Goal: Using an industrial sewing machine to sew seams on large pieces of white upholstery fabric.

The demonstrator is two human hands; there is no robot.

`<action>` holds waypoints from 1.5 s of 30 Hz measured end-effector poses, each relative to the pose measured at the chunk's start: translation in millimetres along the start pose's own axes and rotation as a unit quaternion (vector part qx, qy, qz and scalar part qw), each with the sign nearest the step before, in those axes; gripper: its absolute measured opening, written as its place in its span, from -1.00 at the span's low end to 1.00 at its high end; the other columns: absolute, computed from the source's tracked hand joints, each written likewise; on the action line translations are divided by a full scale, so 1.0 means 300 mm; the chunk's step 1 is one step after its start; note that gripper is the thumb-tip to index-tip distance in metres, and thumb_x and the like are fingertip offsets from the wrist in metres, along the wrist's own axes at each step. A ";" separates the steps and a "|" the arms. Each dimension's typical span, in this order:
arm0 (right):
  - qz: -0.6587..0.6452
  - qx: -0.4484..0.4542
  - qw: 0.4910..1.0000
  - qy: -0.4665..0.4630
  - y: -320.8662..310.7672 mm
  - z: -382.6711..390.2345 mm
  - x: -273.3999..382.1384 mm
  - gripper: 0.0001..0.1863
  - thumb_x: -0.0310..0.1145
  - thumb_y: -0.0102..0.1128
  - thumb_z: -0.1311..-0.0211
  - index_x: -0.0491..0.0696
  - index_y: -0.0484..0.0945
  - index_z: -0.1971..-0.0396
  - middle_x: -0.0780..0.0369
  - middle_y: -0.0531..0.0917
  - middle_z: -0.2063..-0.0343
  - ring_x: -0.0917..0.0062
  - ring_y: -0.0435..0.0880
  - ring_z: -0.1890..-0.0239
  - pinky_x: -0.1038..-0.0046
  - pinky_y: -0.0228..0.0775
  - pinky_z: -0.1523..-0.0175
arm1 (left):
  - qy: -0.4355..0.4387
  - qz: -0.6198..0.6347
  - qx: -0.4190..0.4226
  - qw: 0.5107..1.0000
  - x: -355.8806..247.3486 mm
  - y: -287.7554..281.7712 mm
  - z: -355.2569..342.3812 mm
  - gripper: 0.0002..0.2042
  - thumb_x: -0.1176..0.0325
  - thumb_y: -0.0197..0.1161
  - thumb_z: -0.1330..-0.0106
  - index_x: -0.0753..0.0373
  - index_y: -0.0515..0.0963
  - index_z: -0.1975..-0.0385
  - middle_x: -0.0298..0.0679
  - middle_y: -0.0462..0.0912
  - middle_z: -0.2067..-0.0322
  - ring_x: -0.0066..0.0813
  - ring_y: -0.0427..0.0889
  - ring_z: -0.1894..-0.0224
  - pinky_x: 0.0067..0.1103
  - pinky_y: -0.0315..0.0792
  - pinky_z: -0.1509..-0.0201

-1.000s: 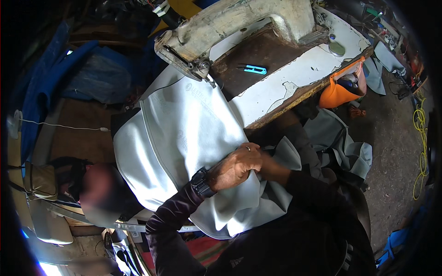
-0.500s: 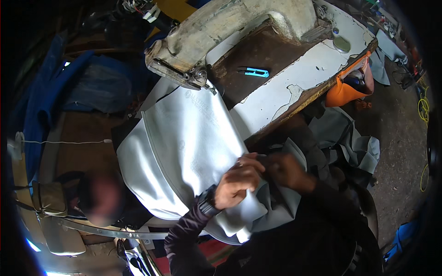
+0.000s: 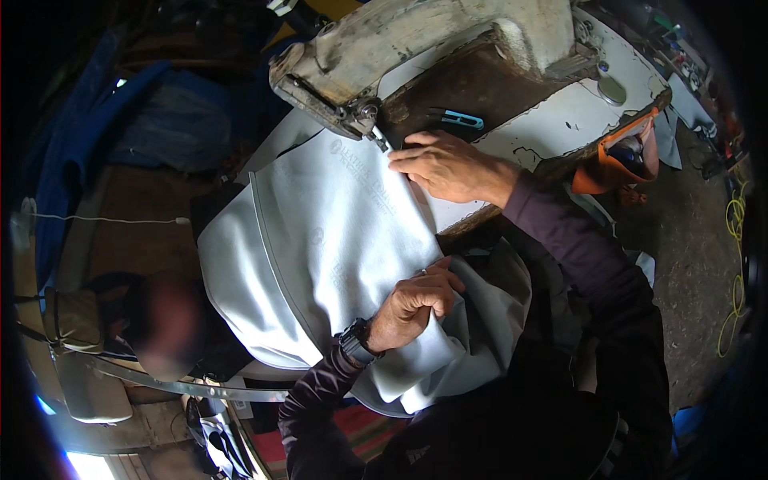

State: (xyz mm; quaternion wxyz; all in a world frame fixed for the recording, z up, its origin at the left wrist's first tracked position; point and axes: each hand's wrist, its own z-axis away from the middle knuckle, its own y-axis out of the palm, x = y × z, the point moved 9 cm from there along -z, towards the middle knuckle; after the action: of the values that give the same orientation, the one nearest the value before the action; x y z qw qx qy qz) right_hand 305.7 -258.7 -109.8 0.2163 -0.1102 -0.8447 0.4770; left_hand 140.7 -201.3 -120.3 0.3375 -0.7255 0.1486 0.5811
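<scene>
Left of your right hand [image 3: 448, 166], faint grey lettering [image 3: 370, 178] with a round emblem [image 3: 336, 147] stands on the pale sheet [image 3: 296, 200]. A fainter round print [image 3: 318, 236] sits up and left of your left hand [image 3: 416, 306]; below that hand, your dark top [image 3: 480, 432] bears a small pale logo [image 3: 417, 455].

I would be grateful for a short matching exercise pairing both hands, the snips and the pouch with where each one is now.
1. left hand
2. right hand
3. blue snips
4. pouch

A. on the brown surface
B. beside the table edge
C. gripping the pale sheet
D. close below the sewing machine head

Pairs: 1-C, 2-D, 3-A, 4-B
</scene>
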 end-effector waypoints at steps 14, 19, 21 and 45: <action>0.021 -0.159 0.987 -0.016 -0.093 0.273 0.303 -0.67 -0.41 0.25 -0.27 -0.18 0.71 0.00 0.12 0.66 -0.18 0.25 0.55 -0.26 0.13 0.44 -0.43 | -0.294 -0.607 -0.152 0.722 0.102 -0.704 0.233 -0.47 0.12 0.12 -0.62 0.11 0.37 -0.52 0.03 0.34 -0.51 0.05 0.19 -0.60 -0.11 -0.01 -0.68; 0.043 -0.156 0.986 -0.033 -0.077 0.280 0.341 -0.73 -0.40 0.25 -0.28 -0.17 0.72 0.07 0.11 0.69 -0.14 0.30 0.62 -0.22 0.15 0.54 -0.37 | -0.306 -0.618 -0.233 0.685 0.238 -0.920 0.405 -0.45 0.10 0.09 -0.63 0.14 0.33 -0.54 0.06 0.31 -0.53 0.14 0.25 -0.56 -0.04 0.02 -0.65; 0.059 -0.148 0.986 -0.051 -0.086 0.284 0.363 -0.74 -0.39 0.25 -0.31 -0.17 0.71 0.08 0.12 0.69 -0.10 0.30 0.61 -0.24 0.19 0.57 -0.35 | -0.264 -0.623 -0.283 0.680 0.238 -0.947 0.410 -0.44 0.18 0.14 -0.60 0.16 0.30 -0.54 0.07 0.38 -0.47 0.15 0.32 -0.51 -0.04 0.12 -0.59; 0.015 -0.067 0.993 -0.093 -0.137 0.252 0.361 -0.76 -0.43 0.28 -0.26 -0.20 0.67 0.12 0.07 0.69 -0.03 0.28 0.64 -0.23 0.28 0.61 -0.33 | -0.217 -0.544 -0.394 0.708 0.205 -0.984 0.409 -0.59 0.58 0.16 -0.39 -0.04 0.79 -0.08 -0.21 0.56 0.22 -0.22 0.64 0.15 -0.31 0.58 0.01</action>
State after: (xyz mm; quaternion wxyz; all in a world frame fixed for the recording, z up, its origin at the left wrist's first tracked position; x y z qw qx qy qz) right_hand 175.3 -294.7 -80.7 0.1220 -0.0918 -0.8893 0.4310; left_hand 246.1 105.7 -96.6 0.3012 -0.6020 -0.5915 0.4438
